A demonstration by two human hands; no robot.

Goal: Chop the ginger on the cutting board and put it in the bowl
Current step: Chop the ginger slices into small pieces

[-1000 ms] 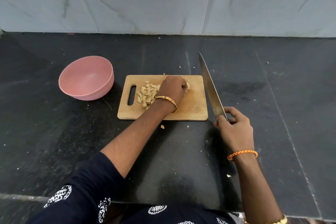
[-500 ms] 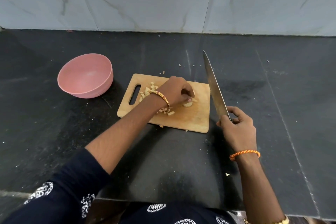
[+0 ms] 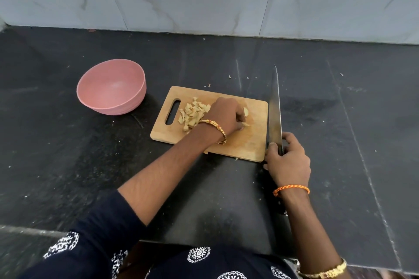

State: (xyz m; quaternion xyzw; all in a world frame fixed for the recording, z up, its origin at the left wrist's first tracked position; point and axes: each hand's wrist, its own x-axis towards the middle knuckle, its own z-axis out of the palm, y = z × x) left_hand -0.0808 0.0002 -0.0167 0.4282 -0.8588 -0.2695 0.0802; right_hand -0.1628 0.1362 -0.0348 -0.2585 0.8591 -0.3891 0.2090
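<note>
At mid-frame on the cutting board (image 3: 249,142), my left hand (image 3: 224,115) curls over stray ginger (image 3: 192,113), so I'd sweep it into the pile, right hand (image 3: 286,161) keeping the gripped knife (image 3: 275,106) off the board's right edge, bowl (image 3: 111,86) empty upper left.

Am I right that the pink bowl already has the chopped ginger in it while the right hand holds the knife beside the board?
Not quite. In the head view the pink bowl holds nothing; the chopped ginger lies on the cutting board. The right hand does hold the knife beside the board.
</note>
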